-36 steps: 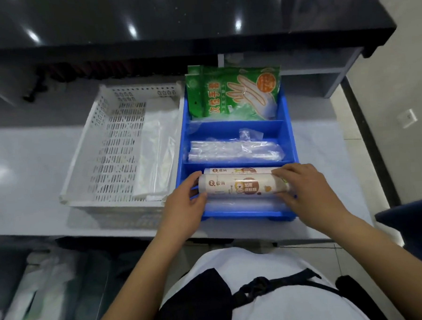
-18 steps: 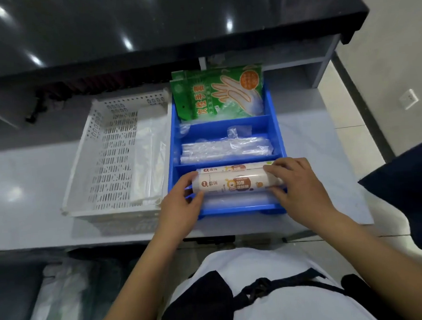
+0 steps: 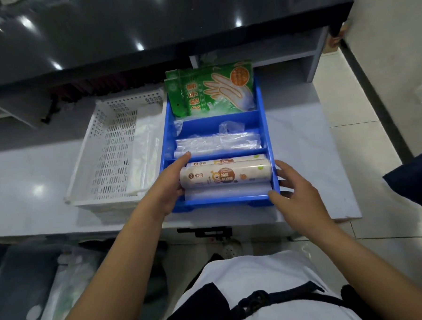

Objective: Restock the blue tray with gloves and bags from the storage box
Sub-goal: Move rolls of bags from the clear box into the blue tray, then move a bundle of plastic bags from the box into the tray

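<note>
While crosswise in tray, roll point(image 3: 225, 175)

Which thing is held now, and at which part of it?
The left hand touches the left end of the printed roll in the blue tray; a true grip cannot be told. The right hand holds nothing.

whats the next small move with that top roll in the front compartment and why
Probably take the left hand off the printed roll. The roll already lies in the blue tray's front compartment on top of other rolls, and the right hand is open at the tray's right wall, not gripping it. It looks settled.
</note>
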